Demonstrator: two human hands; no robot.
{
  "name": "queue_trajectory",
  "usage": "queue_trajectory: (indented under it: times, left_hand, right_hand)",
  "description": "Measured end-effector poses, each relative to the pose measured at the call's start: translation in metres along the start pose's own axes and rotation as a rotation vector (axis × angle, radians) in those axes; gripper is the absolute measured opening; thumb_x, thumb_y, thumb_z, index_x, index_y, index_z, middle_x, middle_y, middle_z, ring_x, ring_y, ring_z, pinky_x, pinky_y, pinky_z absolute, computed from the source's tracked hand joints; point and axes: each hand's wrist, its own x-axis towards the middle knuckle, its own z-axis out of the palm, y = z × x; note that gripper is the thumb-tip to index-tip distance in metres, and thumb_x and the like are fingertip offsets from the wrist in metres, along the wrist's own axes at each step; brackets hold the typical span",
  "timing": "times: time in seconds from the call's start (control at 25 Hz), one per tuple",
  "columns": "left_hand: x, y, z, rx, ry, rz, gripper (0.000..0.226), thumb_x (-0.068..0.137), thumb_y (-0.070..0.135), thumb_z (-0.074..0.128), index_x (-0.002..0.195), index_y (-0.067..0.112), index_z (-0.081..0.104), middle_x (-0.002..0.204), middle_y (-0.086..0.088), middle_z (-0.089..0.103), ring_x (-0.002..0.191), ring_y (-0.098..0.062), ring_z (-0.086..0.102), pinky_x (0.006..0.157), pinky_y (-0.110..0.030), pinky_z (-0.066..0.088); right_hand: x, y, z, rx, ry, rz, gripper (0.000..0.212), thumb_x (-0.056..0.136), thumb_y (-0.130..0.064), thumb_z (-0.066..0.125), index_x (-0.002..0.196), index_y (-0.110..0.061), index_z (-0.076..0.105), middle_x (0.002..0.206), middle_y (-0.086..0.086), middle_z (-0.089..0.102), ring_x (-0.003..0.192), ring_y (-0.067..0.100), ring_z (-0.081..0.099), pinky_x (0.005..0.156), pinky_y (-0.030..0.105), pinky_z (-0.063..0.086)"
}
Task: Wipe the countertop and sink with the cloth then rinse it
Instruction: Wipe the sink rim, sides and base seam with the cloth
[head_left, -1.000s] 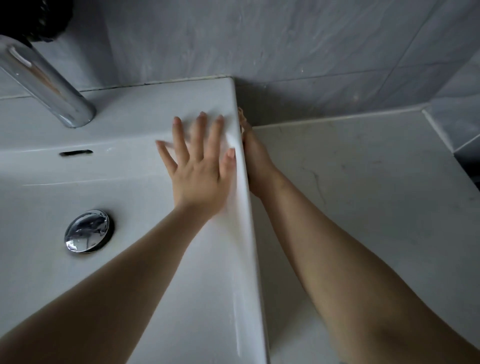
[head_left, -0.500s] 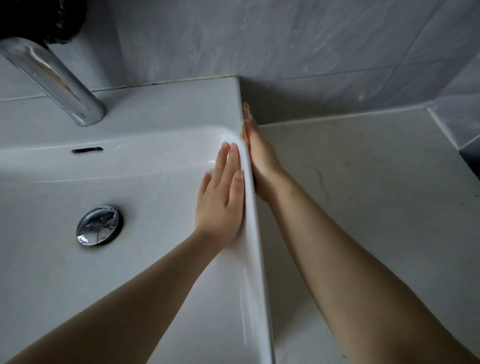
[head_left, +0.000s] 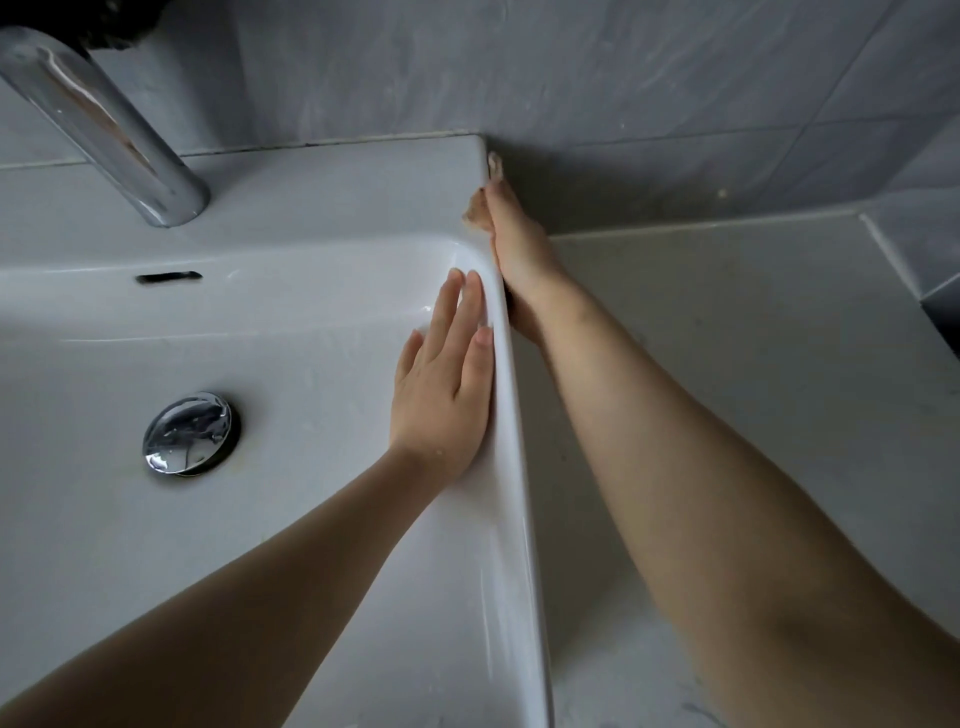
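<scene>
the left hand (head_left: 441, 395) lies flat and released at the centre of the frame, straight fingers resting on the inner right wall of the white sink (head_left: 311, 208). just across the rim, the right hand (head_left: 519, 254) presses against the sink's outer side. scraps of a tan cloth (head_left: 474, 214) peek out at its fingertips near the sink's back corner; whether the fingers curl round it i cannot tell. the pale countertop (head_left: 727, 338) fills the right. a chrome faucet (head_left: 114, 124) stands upper left, with the drain stopper (head_left: 189, 432) below it.
</scene>
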Motion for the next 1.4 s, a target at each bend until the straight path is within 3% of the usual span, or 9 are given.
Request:
queue_trajectory:
  times: [0.12, 0.4, 0.52, 0.6, 0.84, 1.04, 1.16, 1.32, 1.4]
  left_hand:
    - [0.0, 0.002, 0.001, 0.012, 0.012, 0.0, 0.044, 0.088, 0.043, 0.007, 0.132, 0.045, -0.002, 0.139, 0.033, -0.006, 0.129, 0.018, -0.005, 0.117, -0.024, 0.002]
    - [0.0, 0.0, 0.0, -0.01, 0.028, 0.013, 0.044, 0.089, 0.042, 0.009, 0.132, 0.045, 0.0, 0.135, 0.038, -0.006, 0.128, 0.02, -0.004, 0.117, -0.025, 0.004]
    - [0.0, 0.0, 0.001, 0.014, 0.026, 0.025, 0.044, 0.089, 0.042, 0.007, 0.132, 0.045, -0.002, 0.137, 0.035, -0.007, 0.13, 0.017, -0.005, 0.116, -0.024, 0.003]
    - [0.0, 0.0, 0.002, 0.02, 0.027, 0.028, 0.044, 0.088, 0.043, 0.006, 0.131, 0.046, -0.002, 0.138, 0.034, -0.008, 0.132, 0.015, -0.005, 0.116, -0.023, 0.002]
    - [-0.001, 0.001, 0.003, 0.018, 0.021, 0.02, 0.044, 0.088, 0.049, 0.005, 0.131, 0.047, -0.003, 0.137, 0.034, -0.008, 0.131, 0.016, -0.006, 0.115, -0.021, 0.0]
    - [-0.007, -0.005, -0.001, -0.115, 0.027, 0.056, 0.06, 0.088, 0.052, 0.013, 0.144, 0.033, 0.022, 0.148, 0.022, 0.015, 0.135, 0.011, 0.01, 0.117, -0.031, 0.01]
    - [-0.018, -0.01, -0.002, -0.101, -0.026, 0.058, 0.069, 0.081, 0.057, 0.009, 0.144, 0.033, 0.022, 0.143, 0.025, 0.018, 0.129, 0.017, 0.012, 0.116, -0.024, 0.008]
    - [-0.019, -0.008, -0.002, -0.104, -0.025, 0.053, 0.066, 0.079, 0.056, 0.008, 0.141, 0.037, 0.02, 0.144, 0.023, 0.021, 0.129, 0.017, 0.014, 0.115, -0.022, 0.008]
    - [-0.02, -0.007, -0.004, -0.138, -0.024, 0.05, 0.06, 0.082, 0.055, 0.011, 0.139, 0.042, 0.022, 0.147, 0.021, 0.025, 0.132, 0.012, 0.018, 0.116, -0.026, 0.01]
  right_hand:
    - [-0.054, 0.024, 0.001, 0.083, -0.034, 0.148, 0.049, 0.1, -0.049, 0.027, 0.127, -0.019, 0.056, 0.106, -0.005, 0.066, 0.102, 0.006, 0.062, 0.095, 0.024, 0.048]
    - [0.024, 0.01, 0.009, 0.396, -0.05, 0.056, 0.042, 0.102, -0.042, 0.029, 0.095, -0.015, 0.061, 0.078, -0.001, 0.07, 0.082, 0.012, 0.064, 0.085, 0.027, 0.049]
    - [0.028, 0.021, 0.0, 0.216, -0.071, 0.105, 0.05, 0.1, -0.047, 0.028, 0.116, -0.011, 0.058, 0.106, 0.01, 0.065, 0.108, 0.023, 0.057, 0.105, 0.038, 0.039]
    - [0.005, 0.024, -0.001, 0.26, -0.074, 0.102, 0.054, 0.101, -0.046, 0.026, 0.134, -0.009, 0.048, 0.125, 0.013, 0.059, 0.121, 0.024, 0.053, 0.11, 0.039, 0.035]
    - [-0.117, 0.039, 0.008, 0.231, -0.063, 0.076, 0.047, 0.101, -0.045, 0.024, 0.143, -0.028, 0.037, 0.143, -0.009, 0.045, 0.13, 0.004, 0.043, 0.113, 0.032, 0.03]
    - [-0.077, 0.01, 0.013, 0.151, 0.032, 0.076, 0.05, 0.1, -0.041, 0.033, 0.143, -0.018, 0.037, 0.146, 0.009, 0.041, 0.132, 0.017, 0.043, 0.114, 0.035, 0.029]
    - [-0.114, 0.02, 0.014, 0.139, -0.004, 0.021, 0.049, 0.101, -0.033, 0.03, 0.148, -0.024, 0.021, 0.153, -0.006, 0.027, 0.138, 0.004, 0.028, 0.118, 0.03, 0.019]
    - [-0.109, 0.012, 0.016, -0.104, 0.07, -0.021, 0.05, 0.099, -0.02, 0.029, 0.148, -0.025, 0.02, 0.126, -0.006, 0.049, 0.121, 0.011, 0.042, 0.115, 0.031, 0.025]
    - [-0.067, 0.0, 0.014, -0.14, 0.062, -0.013, 0.046, 0.099, -0.016, 0.029, 0.144, -0.022, 0.031, 0.133, -0.001, 0.051, 0.121, 0.014, 0.047, 0.108, 0.03, 0.034]
